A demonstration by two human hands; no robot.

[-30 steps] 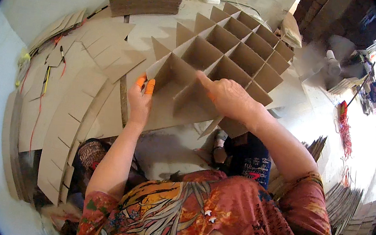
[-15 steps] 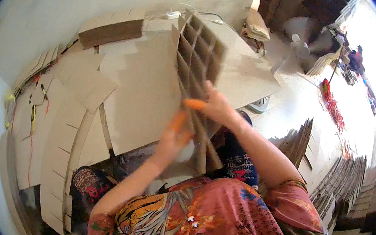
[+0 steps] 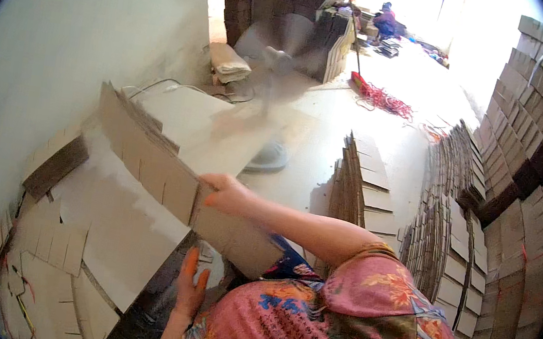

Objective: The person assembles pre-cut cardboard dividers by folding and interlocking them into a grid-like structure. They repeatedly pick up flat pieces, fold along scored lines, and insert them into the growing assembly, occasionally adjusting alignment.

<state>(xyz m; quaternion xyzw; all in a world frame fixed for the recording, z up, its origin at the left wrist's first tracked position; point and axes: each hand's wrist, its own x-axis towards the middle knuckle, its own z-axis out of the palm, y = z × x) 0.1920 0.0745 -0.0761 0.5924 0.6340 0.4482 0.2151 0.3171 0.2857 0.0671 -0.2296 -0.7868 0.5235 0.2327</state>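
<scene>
My right hand (image 3: 225,194) is closed on the edge of a cardboard divider (image 3: 149,164), which now looks folded flat. The slotted strips slant across the table, and part of the divider reaches toward my lap. Below it, near the table's front edge, my left hand (image 3: 189,289) is held apart from the cardboard with its fingers spread. Orange covers show on some of its fingers. Beneath the divider lies the pale table top (image 3: 119,232), partly covered by it.
A slotted cardboard stack (image 3: 56,165) stands by the wall, with loose slotted sheets (image 3: 59,248) nearer me. A running fan (image 3: 275,60) stands beyond the table. Divider stacks (image 3: 442,226) fill the right side. Red strands (image 3: 390,103) lie on the floor; a person (image 3: 385,21) is far off.
The view has turned to the right. The divider has gone from spread cells to a flat-looking bundle. My left hand has come away from it; my right hand still holds it.
</scene>
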